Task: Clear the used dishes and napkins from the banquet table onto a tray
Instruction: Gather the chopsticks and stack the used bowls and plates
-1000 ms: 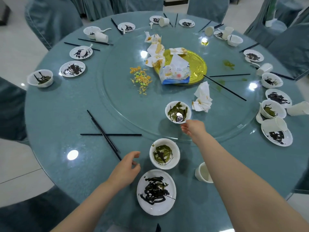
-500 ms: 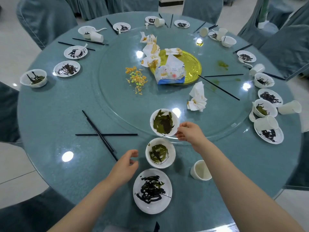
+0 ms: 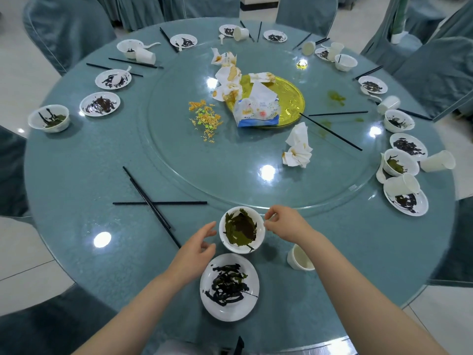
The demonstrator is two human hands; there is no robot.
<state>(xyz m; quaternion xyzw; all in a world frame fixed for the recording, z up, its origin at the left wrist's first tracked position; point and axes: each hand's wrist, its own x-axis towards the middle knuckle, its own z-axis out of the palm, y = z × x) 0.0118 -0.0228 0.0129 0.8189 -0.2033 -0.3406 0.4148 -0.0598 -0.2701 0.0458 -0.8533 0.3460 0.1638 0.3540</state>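
Note:
A white bowl (image 3: pixel 242 230) smeared with green and dark sauce sits nested in a second white bowl at the table's near edge. My right hand (image 3: pixel 284 224) pinches its right rim. My left hand (image 3: pixel 197 248) hovers open just left of the bowl, fingers spread, not touching it. In front of the bowls lies a white plate (image 3: pixel 229 286) with black sauce. A small white cup (image 3: pixel 299 258) stands to the right. The gold tray (image 3: pixel 290 103) sits at the centre of the glass turntable, with a tissue pack (image 3: pixel 257 110) and stained napkins (image 3: pixel 229 80) on it.
Black chopsticks (image 3: pixel 151 203) lie crossed at the left. A crumpled napkin (image 3: pixel 298 147) and spilled orange food scraps (image 3: pixel 206 119) lie on the turntable. Several dirty plates, bowls and tipped cups ring the table's rim, such as a plate (image 3: pixel 407 202). Covered chairs surround the table.
My right hand has pulled the sauce-smeared bowl off the turntable toward me and set it into the bowl at the near edge. My left hand moved up beside the stack.

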